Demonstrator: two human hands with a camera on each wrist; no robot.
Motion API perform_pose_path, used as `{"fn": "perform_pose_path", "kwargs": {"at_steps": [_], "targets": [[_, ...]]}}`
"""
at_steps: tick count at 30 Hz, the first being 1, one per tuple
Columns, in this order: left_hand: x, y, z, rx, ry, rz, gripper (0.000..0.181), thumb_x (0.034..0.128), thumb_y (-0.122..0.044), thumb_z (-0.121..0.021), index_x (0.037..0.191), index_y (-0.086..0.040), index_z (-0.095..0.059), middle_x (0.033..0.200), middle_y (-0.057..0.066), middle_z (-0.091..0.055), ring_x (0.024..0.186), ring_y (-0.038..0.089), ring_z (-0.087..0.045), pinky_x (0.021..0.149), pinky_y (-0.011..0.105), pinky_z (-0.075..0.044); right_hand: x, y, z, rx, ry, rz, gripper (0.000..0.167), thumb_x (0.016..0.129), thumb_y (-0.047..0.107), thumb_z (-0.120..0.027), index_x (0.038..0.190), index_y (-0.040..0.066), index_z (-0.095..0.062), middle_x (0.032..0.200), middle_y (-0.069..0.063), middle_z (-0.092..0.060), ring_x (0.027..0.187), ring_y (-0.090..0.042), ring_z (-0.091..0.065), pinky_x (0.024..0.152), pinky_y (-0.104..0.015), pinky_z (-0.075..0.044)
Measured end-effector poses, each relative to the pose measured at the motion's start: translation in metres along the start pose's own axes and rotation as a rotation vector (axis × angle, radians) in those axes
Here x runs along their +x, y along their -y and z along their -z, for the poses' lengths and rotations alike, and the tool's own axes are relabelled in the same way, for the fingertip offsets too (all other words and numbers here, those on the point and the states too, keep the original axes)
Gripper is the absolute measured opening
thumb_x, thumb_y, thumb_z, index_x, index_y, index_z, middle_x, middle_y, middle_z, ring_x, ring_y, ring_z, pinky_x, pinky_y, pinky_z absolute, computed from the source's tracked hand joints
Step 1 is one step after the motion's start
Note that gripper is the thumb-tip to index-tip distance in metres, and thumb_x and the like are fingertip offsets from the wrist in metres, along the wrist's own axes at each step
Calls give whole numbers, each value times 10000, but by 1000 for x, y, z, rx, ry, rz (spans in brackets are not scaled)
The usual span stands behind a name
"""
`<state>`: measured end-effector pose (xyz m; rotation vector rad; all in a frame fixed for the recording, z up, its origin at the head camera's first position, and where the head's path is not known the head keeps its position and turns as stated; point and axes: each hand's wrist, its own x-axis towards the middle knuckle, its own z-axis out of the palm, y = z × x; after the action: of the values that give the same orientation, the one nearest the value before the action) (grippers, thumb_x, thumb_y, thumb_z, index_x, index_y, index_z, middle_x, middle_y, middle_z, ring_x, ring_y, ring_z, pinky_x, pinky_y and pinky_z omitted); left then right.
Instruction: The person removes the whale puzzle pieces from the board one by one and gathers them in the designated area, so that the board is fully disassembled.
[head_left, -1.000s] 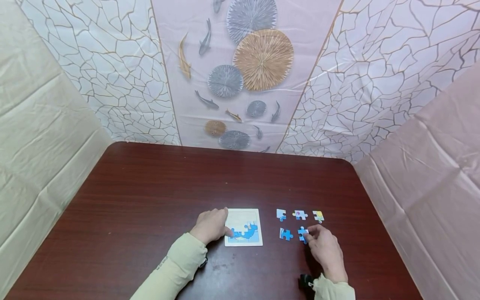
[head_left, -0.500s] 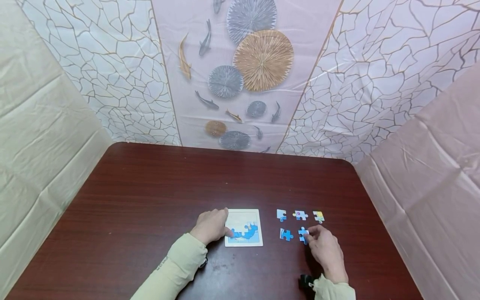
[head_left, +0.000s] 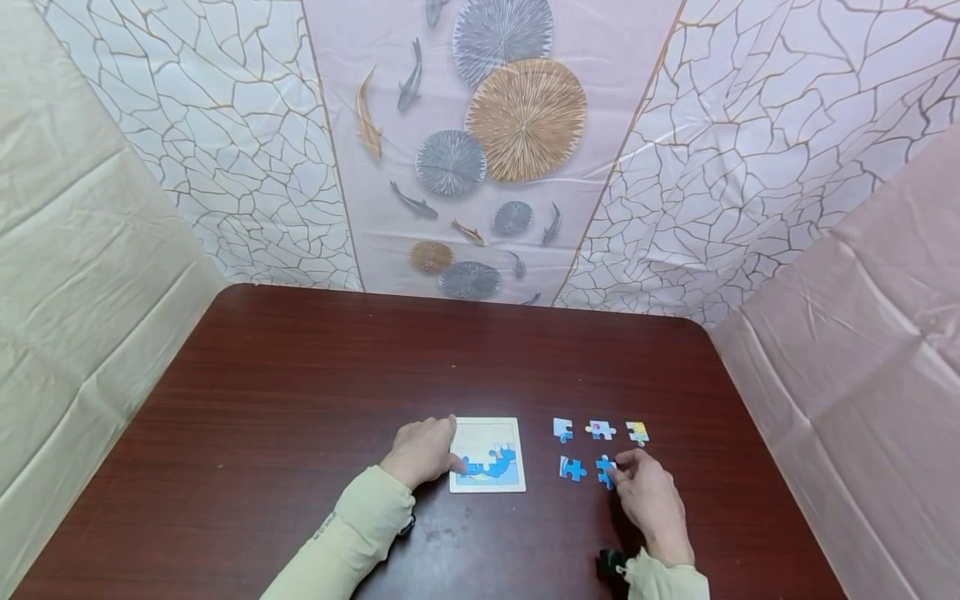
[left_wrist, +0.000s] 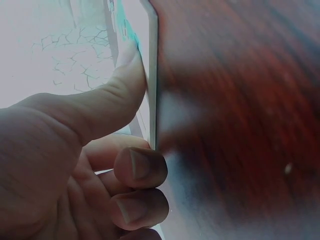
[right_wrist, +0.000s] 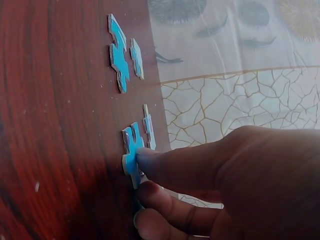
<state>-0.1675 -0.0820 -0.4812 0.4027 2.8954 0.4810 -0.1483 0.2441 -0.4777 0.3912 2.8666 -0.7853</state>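
Observation:
My left hand (head_left: 420, 451) grips the left side of a white-framed puzzle board (head_left: 483, 430). Its thumb lies over the board's face, and the other fingers curl at the edge (left_wrist: 153, 95), as the left wrist view shows. Blue jigsaw pieces fill the lower part of the board, while the upper part is pale. To the right, my right hand (head_left: 654, 502) pinches a blue puzzle piece (head_left: 604, 468) at its right side. In the right wrist view, the thumb rests on that piece (right_wrist: 131, 156) and a fingertip is at its edge; the piece lies at the tabletop.
Left of the pinched piece lies another blue piece (head_left: 572, 469). Behind are a pale blue piece (head_left: 562, 428), a piece with a pink swirl (head_left: 600, 430) and a yellow-patterned piece (head_left: 637, 432). Patterned cloth (head_left: 465, 217) hangs behind the dark wooden table (head_left: 300, 375).

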Motion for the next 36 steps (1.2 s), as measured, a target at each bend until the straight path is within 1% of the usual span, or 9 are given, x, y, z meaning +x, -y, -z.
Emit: {"fn": "perform_pose_path", "kwargs": {"at_steps": [5, 9, 13, 16, 19, 22, 28, 32, 36], "targets": [[1, 1, 0, -3, -3, -2, 766, 749, -437, -813, 1319, 6, -557, 887, 117, -685, 763, 260, -650, 574, 371, -478, 0, 2, 1, -12, -6, 10, 252, 925, 185, -650, 1124, 32, -630, 832, -46, -647, 713, -196, -587, 655, -447, -455], [0, 0, 0, -6, -3, -6, 771, 752, -434, -810, 1326, 12, -552, 899, 120, -688, 760, 259, -653, 573, 368, -479, -1, 4, 1, -8, -27, 22, 258, 937, 222, -633, 1124, 43, -632, 852, -39, -653, 734, -201, -597, 657, -454, -457], [0, 1, 0, -5, -3, -7, 775, 750, -428, -813, 1327, 16, -549, 907, 122, -691, 747, 258, -651, 570, 368, -479, -3, 9, -2, 10, -71, 35, 257, 949, 279, -615, 1113, 82, -641, 820, -11, -638, 694, -176, -586, 610, -405, -445], [0, 1, 0, -4, -5, -6, 778, 746, -428, -816, 1326, 17, -550, 913, 126, -693, 738, 257, -650, 563, 366, -477, -4, 17, -7, 27, -109, 55, 240, 946, 288, -620, 1094, 102, -648, 770, 7, -616, 647, -155, -567, 568, -361, -415], [0, 0, 1, -8, -1, -2, 785, 747, -430, -814, 1336, 14, -545, 920, 127, -696, 724, 245, -643, 553, 356, -469, -5, 27, -13, 30, -146, 98, 218, 937, 276, -640, 1070, 104, -656, 749, 13, -604, 635, -148, -558, 559, -353, -407], [0, -1, 1, -14, 4, 1, 797, 750, -430, -812, 1349, 18, -536, 911, 124, -694, 690, 218, -622, 539, 341, -452, -5, 38, -18, 41, -161, 146, 206, 926, 261, -658, 1060, 104, -664, 730, 16, -589, 616, -146, -540, 555, -354, -400], [-1, 0, 1, -15, 2, -4, 800, 751, -435, -808, 1350, 20, -534, 881, 117, -688, 675, 205, -608, 531, 339, -444, -7, 58, -28, 68, -155, 259, 178, 912, 241, -680, 1043, 121, -671, 702, 49, -577, 583, -107, -525, 555, -334, -407], [-1, 0, 0, -16, -3, -9, 787, 747, -430, -813, 1334, 20, -545, 874, 116, -686, 712, 231, -631, 550, 356, -462, -10, 69, -36, 33, -136, 354, 167, 896, 219, -703, 1037, 129, -698, 790, 18, -569, 659, -137, -529, 588, -334, -424], [-2, 1, 1, -16, -5, -9, 769, 746, -422, -818, 1320, 17, -554, 861, 114, -681, 734, 244, -639, 559, 365, -471, -13, 80, -46, -19, -94, 400, 236, 883, 233, -727, 1094, 128, -719, 943, -41, -557, 839, -197, -521, 694, -371, -464]]}}
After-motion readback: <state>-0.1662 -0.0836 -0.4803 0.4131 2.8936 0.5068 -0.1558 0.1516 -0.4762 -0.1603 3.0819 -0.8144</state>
